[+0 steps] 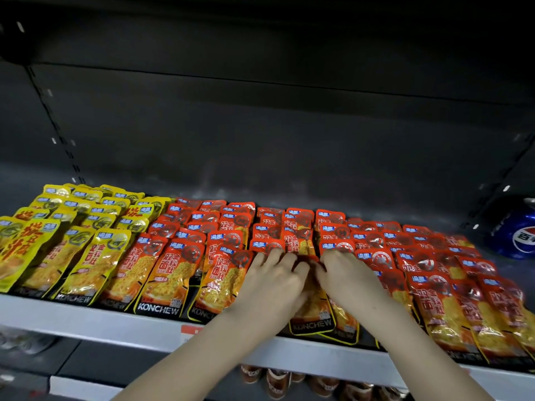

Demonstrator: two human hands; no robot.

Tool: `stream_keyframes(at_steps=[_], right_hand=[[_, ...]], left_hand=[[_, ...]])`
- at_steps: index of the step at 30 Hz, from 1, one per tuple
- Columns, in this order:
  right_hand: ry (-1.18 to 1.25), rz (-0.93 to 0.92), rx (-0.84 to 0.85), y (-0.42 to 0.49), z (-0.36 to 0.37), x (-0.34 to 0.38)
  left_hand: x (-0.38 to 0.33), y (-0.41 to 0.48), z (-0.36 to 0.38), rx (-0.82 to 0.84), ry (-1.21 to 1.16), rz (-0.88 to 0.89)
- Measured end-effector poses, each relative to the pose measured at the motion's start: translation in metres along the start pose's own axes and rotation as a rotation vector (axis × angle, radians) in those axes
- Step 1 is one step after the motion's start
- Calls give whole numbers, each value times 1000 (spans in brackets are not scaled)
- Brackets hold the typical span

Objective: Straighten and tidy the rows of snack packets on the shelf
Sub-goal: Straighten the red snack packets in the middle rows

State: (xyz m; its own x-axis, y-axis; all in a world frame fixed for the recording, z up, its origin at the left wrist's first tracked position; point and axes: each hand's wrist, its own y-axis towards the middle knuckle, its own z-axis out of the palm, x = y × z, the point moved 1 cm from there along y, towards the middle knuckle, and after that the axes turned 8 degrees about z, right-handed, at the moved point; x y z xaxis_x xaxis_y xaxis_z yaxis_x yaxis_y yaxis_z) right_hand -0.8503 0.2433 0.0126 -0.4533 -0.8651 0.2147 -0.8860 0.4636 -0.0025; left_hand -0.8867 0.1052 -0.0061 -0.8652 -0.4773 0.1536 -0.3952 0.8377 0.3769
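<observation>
Rows of red snack packets [311,322] at the shelf [86,319] front, where left hand [272,280] and right hand [348,277] rest side by side on the centre stacks, fingers bent over the top edges, apparently to align them; whether they grip cannot be told.

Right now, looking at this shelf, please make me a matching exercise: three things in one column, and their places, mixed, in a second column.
Things:
1. yellow packets
2. blue can
3. left hand and right hand

Places:
A. on the red packets, near the middle of the shelf
B. left end
C. far right end

Pairs: 1-B, 2-C, 3-A.
</observation>
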Motion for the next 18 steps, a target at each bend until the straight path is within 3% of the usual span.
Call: stream_keyframes(at_steps=[12,18], right_hand=[[28,-39,-34,-1,1,0],[63,-92,-195,-10,-14,15]], left_hand=[[3,11,2,-9,-37,-75],[39,-12,-20,-85,-125,-213]])
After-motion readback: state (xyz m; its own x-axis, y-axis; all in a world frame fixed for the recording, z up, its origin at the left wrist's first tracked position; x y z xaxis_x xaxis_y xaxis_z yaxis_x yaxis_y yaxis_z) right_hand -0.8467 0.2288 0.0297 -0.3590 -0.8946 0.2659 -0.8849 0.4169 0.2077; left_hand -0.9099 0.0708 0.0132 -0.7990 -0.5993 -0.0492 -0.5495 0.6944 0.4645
